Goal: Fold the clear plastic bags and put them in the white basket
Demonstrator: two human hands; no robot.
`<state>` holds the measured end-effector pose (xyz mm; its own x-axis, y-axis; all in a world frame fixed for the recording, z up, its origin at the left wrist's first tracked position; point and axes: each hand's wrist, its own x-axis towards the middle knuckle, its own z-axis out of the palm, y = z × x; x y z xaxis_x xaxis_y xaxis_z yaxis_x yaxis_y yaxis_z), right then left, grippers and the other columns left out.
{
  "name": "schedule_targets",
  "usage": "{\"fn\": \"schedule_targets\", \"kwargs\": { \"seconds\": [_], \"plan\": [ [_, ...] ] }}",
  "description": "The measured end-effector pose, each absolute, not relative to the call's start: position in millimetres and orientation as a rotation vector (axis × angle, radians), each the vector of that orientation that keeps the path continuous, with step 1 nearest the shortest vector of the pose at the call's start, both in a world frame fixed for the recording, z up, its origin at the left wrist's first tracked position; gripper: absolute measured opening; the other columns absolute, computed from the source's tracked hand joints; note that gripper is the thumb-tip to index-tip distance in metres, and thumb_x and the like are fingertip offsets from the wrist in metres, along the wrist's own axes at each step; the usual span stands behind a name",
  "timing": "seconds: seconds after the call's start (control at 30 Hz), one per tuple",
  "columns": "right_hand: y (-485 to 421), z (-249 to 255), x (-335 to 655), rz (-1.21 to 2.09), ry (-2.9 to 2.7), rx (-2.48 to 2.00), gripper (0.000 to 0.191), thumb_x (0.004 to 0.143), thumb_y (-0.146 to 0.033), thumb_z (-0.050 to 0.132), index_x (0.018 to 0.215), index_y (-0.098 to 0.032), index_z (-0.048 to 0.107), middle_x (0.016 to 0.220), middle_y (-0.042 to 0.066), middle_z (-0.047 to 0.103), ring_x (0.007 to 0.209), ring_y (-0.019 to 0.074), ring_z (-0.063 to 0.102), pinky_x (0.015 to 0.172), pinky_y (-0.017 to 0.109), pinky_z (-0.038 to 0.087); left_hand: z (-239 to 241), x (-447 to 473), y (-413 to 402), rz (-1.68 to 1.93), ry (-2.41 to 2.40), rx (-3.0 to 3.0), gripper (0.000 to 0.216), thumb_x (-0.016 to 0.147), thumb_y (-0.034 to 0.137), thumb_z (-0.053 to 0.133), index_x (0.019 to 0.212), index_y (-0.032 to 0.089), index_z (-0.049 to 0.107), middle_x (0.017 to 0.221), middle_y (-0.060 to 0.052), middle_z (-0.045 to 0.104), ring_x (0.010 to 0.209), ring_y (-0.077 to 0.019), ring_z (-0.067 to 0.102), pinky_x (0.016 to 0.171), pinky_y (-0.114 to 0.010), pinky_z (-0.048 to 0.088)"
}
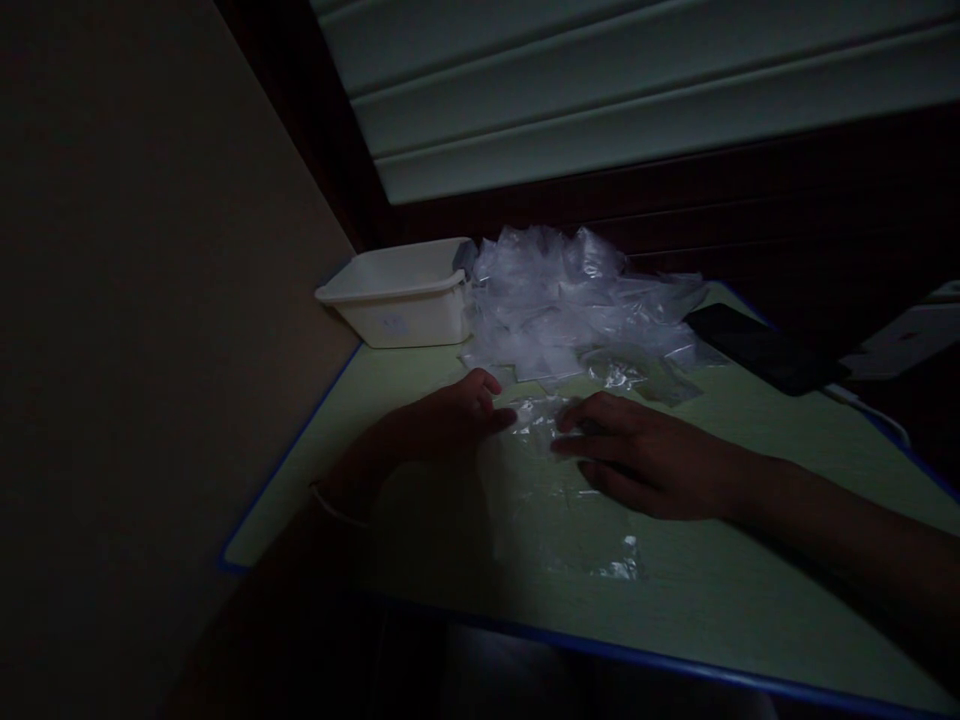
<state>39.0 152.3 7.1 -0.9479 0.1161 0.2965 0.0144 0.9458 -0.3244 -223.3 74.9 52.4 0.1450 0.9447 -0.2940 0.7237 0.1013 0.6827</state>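
Edge (652,660) in blue, running along the near side of a pale green surface (735,590). Just beyond, a clear plastic bag (562,500), lying flat on the surface between both hands, creased and glinting at its near right corner. At its far right part, the right hand (649,455), palm down, grip apart, thumb and forefinger parted over the film. At its far left corner, the left hand (454,412), a thin white band (339,508) around the wrist. Left grip: cannot tell, in such dim light, if apart or pinched on the film. Farther right, a flat dark device (772,350). Beyond the hands, a loose heap of clear bags (555,300), just beside a white tub (420,315). Farthest back, pale slats (637,90) in dark framing.
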Motion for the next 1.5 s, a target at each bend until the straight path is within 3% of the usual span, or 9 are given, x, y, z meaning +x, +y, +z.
{"fn": "schedule_targets", "kwargs": {
  "seconds": [0.1,0.27,0.43,0.6,1.03,1.13,1.33,1.5],
  "plan": [
    [152,9,38,0.461,-2.794,-0.114,0.038,0.088,-0.019,0.053,0.125,-0.017,0.061,0.121,0.015,0.054,0.113,0.0256,0.051,0.097,0.044,0.044,44,-220,72,0.327,1.679,1.824,0.055,0.085,0.049,0.054,0.124,0.016,0.036,0.104,-0.009,0.057,0.068,-0.0139,0.055,0.058,-0.027,0.045],
    [152,10,39,0.480,-2.789,-0.116,0.038,0.087,-0.019,0.054,0.124,-0.015,0.062,0.120,0.016,0.055,0.113,0.0265,0.051,0.097,0.046,0.044,33,-222,65,0.291,1.707,2.051,0.078,0.079,0.030,0.058,0.144,0.014,0.018,0.126,-0.017,0.047,0.091,-0.0220,0.057,0.078,-0.034,0.048],
    [152,9,39,0.465,-2.802,-0.118,0.038,0.088,-0.020,0.053,0.126,-0.016,0.061,0.121,0.015,0.054,0.114,0.0262,0.050,0.097,0.046,0.044,36,-223,61,0.160,1.649,2.014,0.104,0.074,0.037,0.065,0.151,0.015,-0.001,0.136,-0.023,0.038,0.097,-0.0280,0.056,0.085,-0.044,0.048],
    [152,8,40,0.450,-2.807,-0.121,0.039,0.089,-0.021,0.052,0.126,-0.017,0.060,0.122,0.015,0.054,0.114,0.0262,0.051,0.097,0.046,0.044,33,-214,66,0.303,1.808,2.023,0.089,0.077,0.020,0.054,0.150,0.013,0.004,0.135,-0.023,0.038,0.109,-0.0297,0.053,0.091,-0.043,0.045],
    [151,10,39,0.467,-2.793,-0.104,0.040,0.088,-0.020,0.053,0.127,-0.016,0.060,0.120,0.015,0.055,0.114,0.0266,0.051,0.097,0.047,0.044,28,-206,73,0.345,1.903,2.078,0.082,0.074,0.012,0.053,0.147,0.014,0.016,0.127,-0.018,0.046,0.105,-0.0281,0.055,0.091,-0.042,0.045],
    [151,11,38,0.468,-2.795,-0.116,0.039,0.088,-0.020,0.053,0.127,-0.016,0.060,0.121,0.015,0.055,0.114,0.0266,0.051,0.097,0.047,0.044,29,-207,72,0.401,1.880,2.071,0.077,0.079,0.019,0.054,0.147,0.012,0.019,0.124,-0.018,0.049,0.102,-0.0268,0.056,0.089,-0.041,0.045],
    [150,12,38,0.461,-2.814,-0.135,0.038,0.089,-0.022,0.053,0.125,-0.015,0.061,0.121,0.015,0.054,0.114,0.0264,0.051,0.098,0.046,0.043,44,-201,74,0.569,1.816,1.804,0.084,0.084,0.062,0.053,0.145,0.012,0.025,0.104,-0.011,0.061,0.082,-0.0202,0.061,0.072,-0.031,0.046],
    [151,10,39,0.459,-2.810,-0.123,0.038,0.090,-0.023,0.052,0.126,-0.016,0.060,0.121,0.015,0.054,0.114,0.0261,0.050,0.098,0.046,0.043,43,-197,77,0.677,1.632,1.651,0.069,0.094,0.058,0.031,0.145,0.013,0.022,0.098,-0.009,0.062,0.062,-0.0122,0.057,0.061,-0.026,0.045]
  ]
}}
